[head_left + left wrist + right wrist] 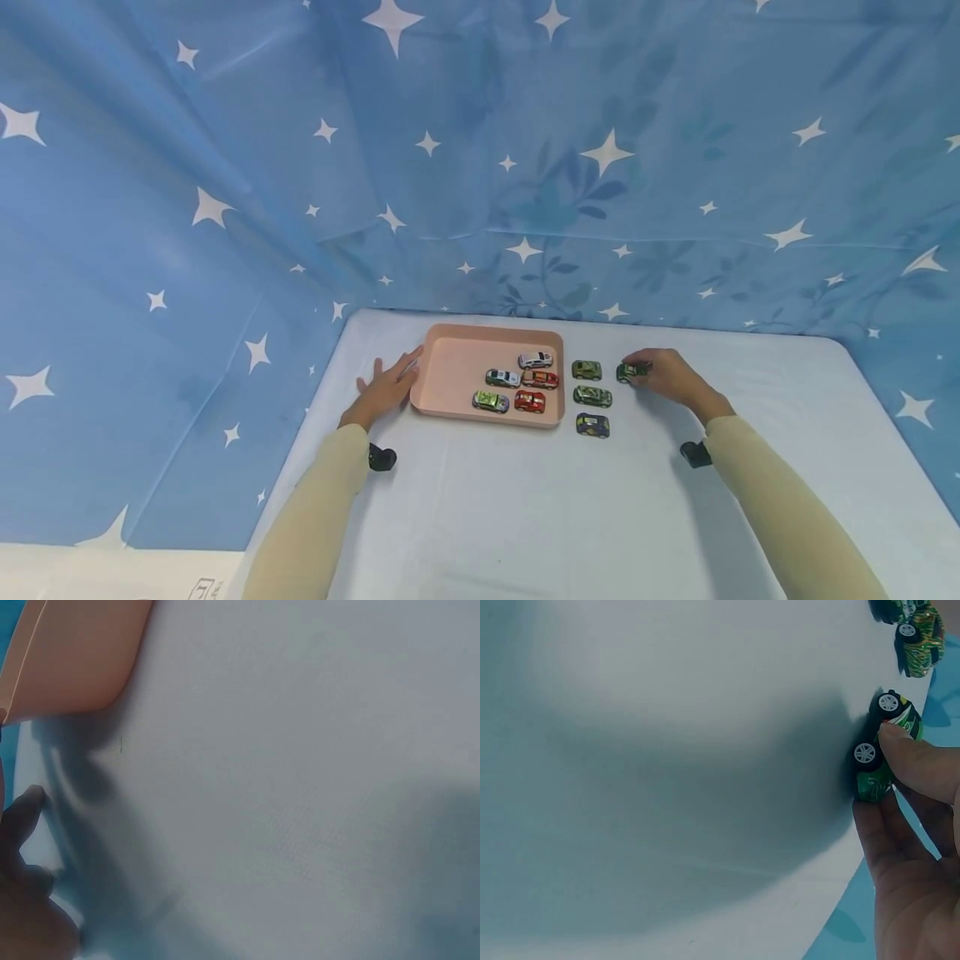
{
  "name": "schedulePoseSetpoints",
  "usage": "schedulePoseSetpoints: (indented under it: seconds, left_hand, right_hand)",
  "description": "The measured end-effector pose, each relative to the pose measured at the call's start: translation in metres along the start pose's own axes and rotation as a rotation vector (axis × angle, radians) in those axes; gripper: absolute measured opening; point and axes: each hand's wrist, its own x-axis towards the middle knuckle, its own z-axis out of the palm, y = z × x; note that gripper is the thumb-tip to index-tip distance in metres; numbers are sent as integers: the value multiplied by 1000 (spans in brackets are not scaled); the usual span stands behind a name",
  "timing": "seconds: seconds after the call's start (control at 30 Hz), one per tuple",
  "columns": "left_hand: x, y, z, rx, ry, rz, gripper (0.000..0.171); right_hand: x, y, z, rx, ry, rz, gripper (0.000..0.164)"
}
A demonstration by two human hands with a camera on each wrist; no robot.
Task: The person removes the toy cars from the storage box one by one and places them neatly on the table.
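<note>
My right hand [670, 379] pinches a dark green toy car [631, 372], thumb on its near side in the right wrist view. The car's wheels rest close to or on the white table there. At the peach tray [450, 415], my left hand [386, 392] has its fingers spread and reaching to the left rim. Only part of that hand shows in the left wrist view. Inside the tray are several toy cars, among them a white one [536, 360], a red one [530, 402] and a lime green one [491, 402].
Between tray and right hand, a column of toy cars stands on the table [510, 517]: an olive camouflage one [587, 370], a green one [592, 396] and a dark blue one [592, 425]. A blue curtain [480, 192] with white stars hangs behind the table.
</note>
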Motion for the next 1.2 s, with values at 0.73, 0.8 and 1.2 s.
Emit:
schedulePoseSetpoints:
  seconds: [0.73,0.8,1.2]
  left_hand:
    - [-2,2,0,-8,-1,-4,57]
    - [-2,3,0,-9,3,-5,57]
    - [-3,3,0,-6,3,4,57]
  right_hand:
    - [-7,-6,-1,-10,32,-19,56]
    - [-7,-6,-1,-6,38,-9,60]
    - [0,-18,0,100,85,26,69]
